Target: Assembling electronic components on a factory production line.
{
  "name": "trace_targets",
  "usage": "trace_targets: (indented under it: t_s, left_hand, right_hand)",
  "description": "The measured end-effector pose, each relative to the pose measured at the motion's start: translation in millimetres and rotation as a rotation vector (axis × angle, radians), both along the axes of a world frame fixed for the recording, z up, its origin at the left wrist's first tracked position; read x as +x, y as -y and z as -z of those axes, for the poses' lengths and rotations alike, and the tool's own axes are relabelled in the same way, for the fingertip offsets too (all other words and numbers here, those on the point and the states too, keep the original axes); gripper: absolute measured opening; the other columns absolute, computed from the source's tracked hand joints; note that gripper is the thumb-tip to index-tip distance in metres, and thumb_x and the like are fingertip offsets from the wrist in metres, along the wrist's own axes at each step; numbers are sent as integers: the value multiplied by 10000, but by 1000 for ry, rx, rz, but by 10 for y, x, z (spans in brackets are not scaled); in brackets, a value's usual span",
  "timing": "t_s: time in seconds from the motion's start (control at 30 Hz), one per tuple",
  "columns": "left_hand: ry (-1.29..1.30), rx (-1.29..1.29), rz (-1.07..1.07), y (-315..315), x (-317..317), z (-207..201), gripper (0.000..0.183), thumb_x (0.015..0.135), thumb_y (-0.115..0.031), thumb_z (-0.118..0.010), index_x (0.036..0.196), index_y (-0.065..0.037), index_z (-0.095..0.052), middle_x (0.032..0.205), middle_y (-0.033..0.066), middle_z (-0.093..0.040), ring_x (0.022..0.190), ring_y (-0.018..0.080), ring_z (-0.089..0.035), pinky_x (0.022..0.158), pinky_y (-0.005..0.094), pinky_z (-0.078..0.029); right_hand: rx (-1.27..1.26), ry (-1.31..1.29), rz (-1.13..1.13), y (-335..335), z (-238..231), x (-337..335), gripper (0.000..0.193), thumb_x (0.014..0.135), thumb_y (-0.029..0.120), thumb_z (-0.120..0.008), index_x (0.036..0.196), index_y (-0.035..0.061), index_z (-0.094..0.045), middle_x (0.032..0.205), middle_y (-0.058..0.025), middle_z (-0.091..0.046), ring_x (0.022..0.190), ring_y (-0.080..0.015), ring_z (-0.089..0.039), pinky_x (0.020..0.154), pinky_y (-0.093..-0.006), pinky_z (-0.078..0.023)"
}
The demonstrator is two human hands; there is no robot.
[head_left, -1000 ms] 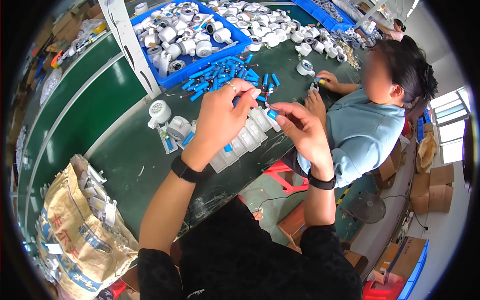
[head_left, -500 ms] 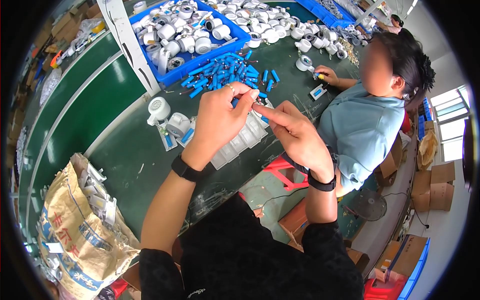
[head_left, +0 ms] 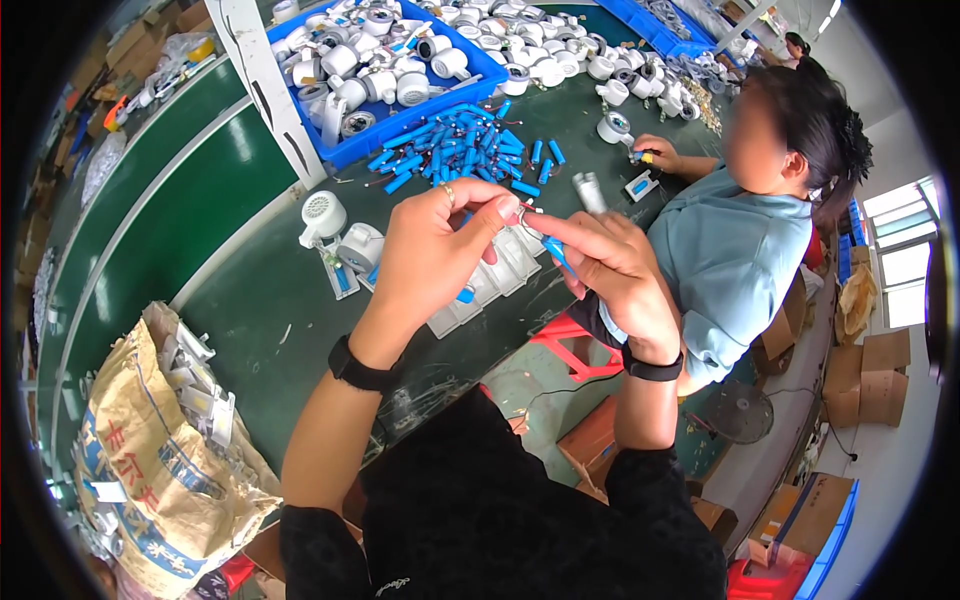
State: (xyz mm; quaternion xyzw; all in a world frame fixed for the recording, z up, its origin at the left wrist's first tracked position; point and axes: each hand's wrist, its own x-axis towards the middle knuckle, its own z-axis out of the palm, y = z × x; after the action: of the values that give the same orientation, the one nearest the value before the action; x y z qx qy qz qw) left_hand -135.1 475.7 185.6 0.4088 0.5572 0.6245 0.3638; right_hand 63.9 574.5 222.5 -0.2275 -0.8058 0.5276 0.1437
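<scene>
My left hand (head_left: 440, 250) is raised above the green table (head_left: 270, 300), its thumb and forefinger pinched on a small white part with a thin wire. My right hand (head_left: 600, 265) meets it from the right and holds a small blue cylinder (head_left: 556, 252) between its fingers. The fingertips of both hands touch at the wire. Below them lies a row of white rectangular housings (head_left: 490, 285), partly hidden by my left hand. A heap of blue cylinders (head_left: 455, 150) lies on the table just beyond my hands.
A blue bin (head_left: 370, 60) full of white round parts stands at the back. Two white round parts (head_left: 340, 235) sit left of my hands. A co-worker (head_left: 730, 250) sits at the right, hands on the table. A printed sack (head_left: 150, 450) stands at lower left.
My hands have drawn closer together and a little lower. My right hand has turned the blue cylinder toward the left hand's pinch.
</scene>
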Motion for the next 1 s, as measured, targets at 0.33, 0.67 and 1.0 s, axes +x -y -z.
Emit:
trace_targets:
  t_s: [0.33, 0.67, 1.0]
  left_hand:
    - [27, -58, 54, 120, 43, -13, 232, 1033, -222, -668, 1111, -20, -751, 895, 33, -745, 621, 45, -628, 448, 197, -424]
    - [188, -87, 218, 203, 74, -31, 224, 1049, -120, -594, 1194, 43, -644, 1050, 105, -741, 866, 191, -778, 470, 231, -518]
    - [123, -130, 232, 182, 142, -11, 177, 1052, -100, -575, 1150, 35, -635, 1034, 109, -758, 885, 172, -776, 449, 228, -509]
  right_hand:
    - [-487, -212, -37, 54, 140, 26, 423, 1054, 108, -518, 1440, -63, -557, 952, -32, -533, 730, -126, -490, 621, -250, -370]
    - [-736, -236, -91, -15, 155, 114, 461, 1043, 145, -535, 1452, -68, -542, 1031, -56, -645, 766, -118, -484, 641, -243, -369]
    - [-583, -179, -228, -112, 314, 138, 466, 986, 71, -543, 1395, -151, -550, 1003, -106, -605, 733, -131, -460, 630, -264, -362]
